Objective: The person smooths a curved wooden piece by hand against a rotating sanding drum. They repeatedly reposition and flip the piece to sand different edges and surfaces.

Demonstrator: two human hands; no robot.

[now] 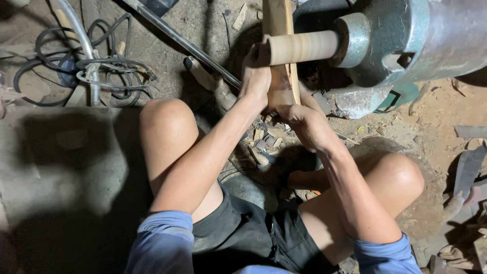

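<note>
A flat wooden piece [278, 20] stands upright against a tan sanding drum [303, 47] that sticks out of a grey-green motor [406, 40]. My left hand [256, 76] grips the wood's left edge just below the drum. My right hand [299, 119] holds the lower end of the same piece from the right. I sit on the ground with both knees bent, the left knee [165, 122] and the right knee [398, 175] on either side of my arms. The wood's bottom end is hidden behind my hands.
Tangled black cables [96, 68] and a metal rod [177, 38] lie on the dirt floor at the upper left. Wood chips [264, 142] are scattered between my legs. Scrap pieces [469, 167] pile up at the right edge. A grey slab [61, 152] is at my left.
</note>
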